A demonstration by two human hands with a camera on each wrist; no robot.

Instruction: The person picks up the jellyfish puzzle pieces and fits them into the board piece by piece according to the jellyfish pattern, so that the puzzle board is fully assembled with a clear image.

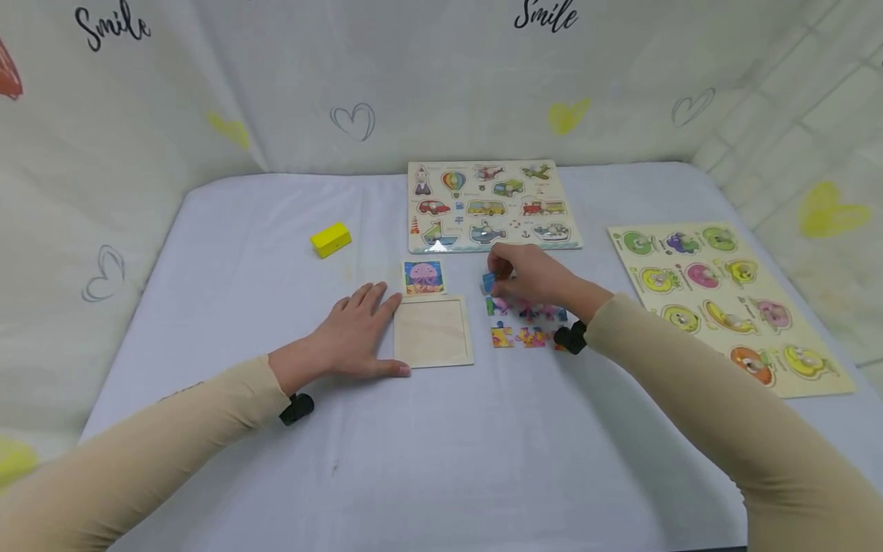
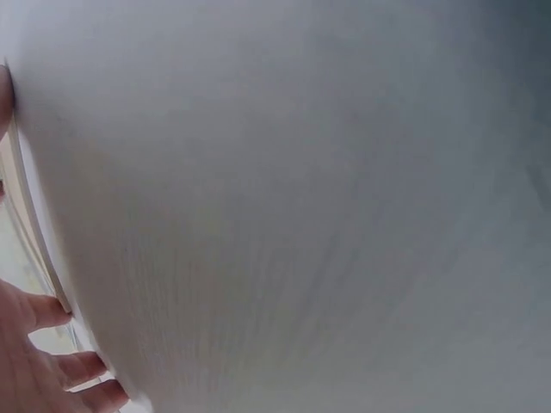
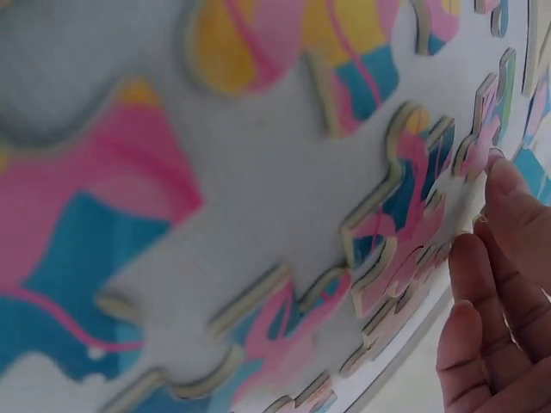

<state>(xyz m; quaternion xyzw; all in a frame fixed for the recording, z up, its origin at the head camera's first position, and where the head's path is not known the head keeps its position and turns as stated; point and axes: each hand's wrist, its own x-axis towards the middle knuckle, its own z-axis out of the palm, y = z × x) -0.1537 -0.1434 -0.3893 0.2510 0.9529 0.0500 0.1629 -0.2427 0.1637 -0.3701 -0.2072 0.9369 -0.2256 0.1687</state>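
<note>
Narrow gap between wooden tray and puzzle pieces, wide room in front.

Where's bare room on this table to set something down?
Free: the near part of the table, between left sleeve and right sleeve; also between the yellow block and the left sleeve. Crowded: right of the wooden frame, where puzzle pieces lie by the right hand, with the vehicle board behind and fruit board farther right.

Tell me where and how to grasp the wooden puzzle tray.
Probably by the near edge's right part, coming from the near side: the wooden puzzle tray lies flat, bare tablecloth before it, while the left grip spans its left edge and puzzle pieces flank its right.
</note>
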